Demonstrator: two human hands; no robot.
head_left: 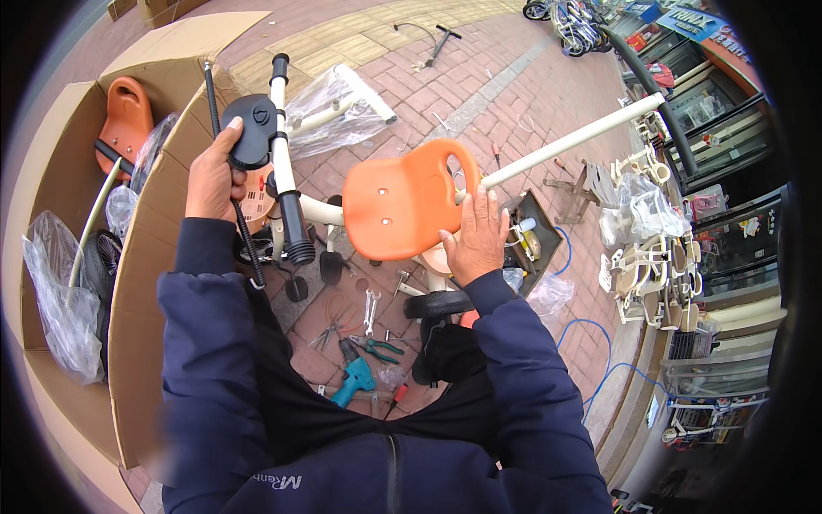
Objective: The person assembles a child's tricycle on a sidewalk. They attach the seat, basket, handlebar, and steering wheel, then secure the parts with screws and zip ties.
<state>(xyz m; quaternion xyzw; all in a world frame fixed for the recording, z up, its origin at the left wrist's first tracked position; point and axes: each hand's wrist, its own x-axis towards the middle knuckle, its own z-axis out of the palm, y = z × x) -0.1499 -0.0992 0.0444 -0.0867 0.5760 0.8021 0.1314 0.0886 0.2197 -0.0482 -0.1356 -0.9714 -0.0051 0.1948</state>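
Observation:
My left hand (pixel 216 176) is closed, its thumb on top of a black oval plastic piece (pixel 251 128) beside the handlebar. A long black coiled rod (pixel 214 116) runs past the same hand; whether the fingers grip it too is hidden. The white handlebar (pixel 281 158) has black end grips and stands left of the orange seat (pixel 377 206) of a child's tricycle. My right hand (pixel 473 244) lies flat with fingers stretched out at the seat's right edge, near the base of a long white push bar (pixel 574 141). Below it is a black wheel (pixel 437 304).
On the brick ground between my legs lie a teal power drill (pixel 355 381), pliers (pixel 377 346) and wrenches (pixel 371 310). A toolbox (pixel 538 231) stands right. The open cardboard box (pixel 141 343) at left holds another orange seat (pixel 128 116). Plastic-wrapped white tubes (pixel 342 107) lie ahead.

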